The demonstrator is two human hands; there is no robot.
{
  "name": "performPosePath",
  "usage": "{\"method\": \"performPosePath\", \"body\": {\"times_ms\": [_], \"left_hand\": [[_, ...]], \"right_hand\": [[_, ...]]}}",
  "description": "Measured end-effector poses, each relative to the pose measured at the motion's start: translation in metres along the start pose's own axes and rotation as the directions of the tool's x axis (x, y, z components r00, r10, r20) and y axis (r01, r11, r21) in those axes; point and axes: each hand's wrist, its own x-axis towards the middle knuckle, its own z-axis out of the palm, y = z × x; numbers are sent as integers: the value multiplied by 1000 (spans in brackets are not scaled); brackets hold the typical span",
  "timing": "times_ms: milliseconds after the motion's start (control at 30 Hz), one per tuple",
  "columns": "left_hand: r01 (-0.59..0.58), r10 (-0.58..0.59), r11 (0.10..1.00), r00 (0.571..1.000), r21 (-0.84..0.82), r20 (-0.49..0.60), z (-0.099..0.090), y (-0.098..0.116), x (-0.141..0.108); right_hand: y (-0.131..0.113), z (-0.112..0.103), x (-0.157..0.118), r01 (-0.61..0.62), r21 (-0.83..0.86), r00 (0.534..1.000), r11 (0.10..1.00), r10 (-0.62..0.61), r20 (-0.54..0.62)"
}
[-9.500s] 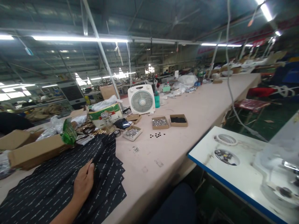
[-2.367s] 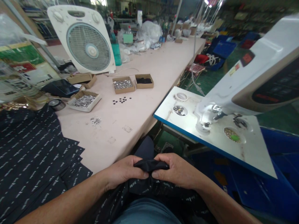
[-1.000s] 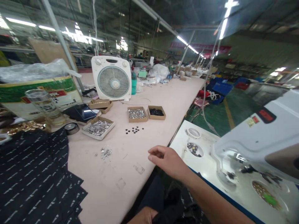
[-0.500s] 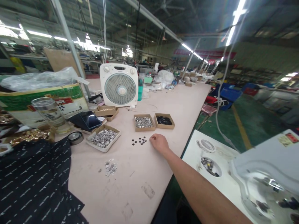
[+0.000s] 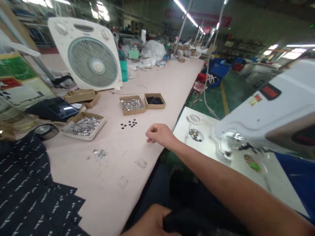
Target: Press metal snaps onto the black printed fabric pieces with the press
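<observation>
My right hand (image 5: 161, 135) hovers over the table's right edge with thumb and fingertips pinched together; whatever is between them is too small to make out. To its left lie several small dark snap buttons (image 5: 129, 124) on the pinkish tabletop (image 5: 108, 183). Low in the view, my left hand (image 5: 154, 220) is closed on a dark cloth (image 5: 192, 219), its fingers partly hidden. Behind the loose snaps stand a cardboard box of silver snap parts (image 5: 133, 105) and a box of black pieces (image 5: 155, 101). Another box of silver parts (image 5: 85, 127) sits further left, with loose silver pieces (image 5: 100, 154) before it.
A white box fan (image 5: 95, 65) stands at the back left. Dark patterned fabric (image 5: 29, 190) covers the left front, near a tape roll (image 5: 46, 130). At right, a white machine (image 5: 261, 108) rises from its white table (image 5: 204, 123).
The view has swung right and closer. My right hand has drawn away from the loose dark snaps toward the table edge. My left hand and the dark cloth have come into view.
</observation>
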Motion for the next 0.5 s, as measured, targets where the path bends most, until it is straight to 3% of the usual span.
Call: {"method": "performPosePath", "body": {"times_ms": [67, 133, 233, 300, 367, 433, 500], "left_hand": [[-19, 21, 997, 999, 81, -31, 5, 2, -2], [-71, 99, 959, 991, 273, -91, 8, 5, -6], [-188, 290, 778, 954, 599, -78, 13, 5, -11], [-273, 412, 576, 911, 771, 15, 17, 0, -14], [-317, 491, 297, 860, 901, 141, 22, -6, -18], [-334, 504, 25, 819, 942, 277, 30, -11, -23], [-360, 501, -135, 779, 923, 377, 38, -10, -28]], "right_hand": [[9, -6, -56, -35, 190, 995, 981, 17, 97], [22, -8, -114, -84, 300, 989, 950, 43, 142], [46, -2, -192, -183, 364, 983, 913, 156, 101], [60, 6, -233, -256, 418, 966, 872, 242, 87], [69, 13, -264, -310, 483, 949, 819, 299, 102], [73, 18, -288, -335, 537, 938, 774, 328, 112], [73, 18, -305, -329, 569, 937, 754, 338, 94]]}}
